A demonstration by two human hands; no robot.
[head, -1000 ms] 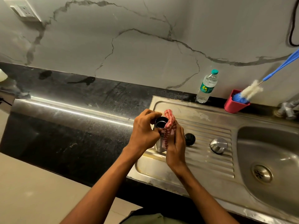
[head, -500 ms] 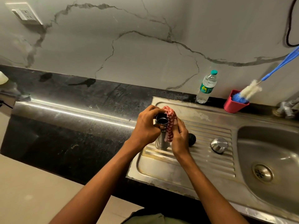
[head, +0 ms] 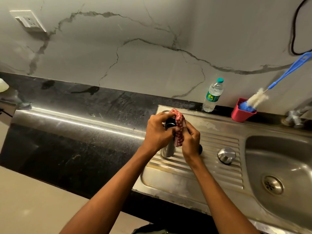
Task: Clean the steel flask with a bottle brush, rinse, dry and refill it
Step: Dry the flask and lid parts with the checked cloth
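The steel flask (head: 167, 150) stands upright over the ribbed drainboard (head: 217, 162), its open mouth facing up. My left hand (head: 157, 132) grips its neck. My right hand (head: 190, 141) presses a red-and-white checked cloth (head: 179, 130) against the flask's right side and rim. A steel cap (head: 226, 155) sits on the drainboard to the right. A dark stopper (head: 200, 148) peeks out behind my right hand. The bottle brush (head: 258, 98) with a blue handle leans in a red cup (head: 241, 114) at the wall.
A plastic water bottle (head: 213, 96) with a green cap stands by the wall behind the drainboard. The sink basin (head: 278, 174) with its drain lies at right, a tap (head: 294, 118) above it. Black countertop (head: 76, 132) stretches left. A wall socket (head: 28, 21) is top left.
The cloth has shifted higher, up over the flask's rim, and my right hand moved up with it. My left hand keeps the same hold on the neck.
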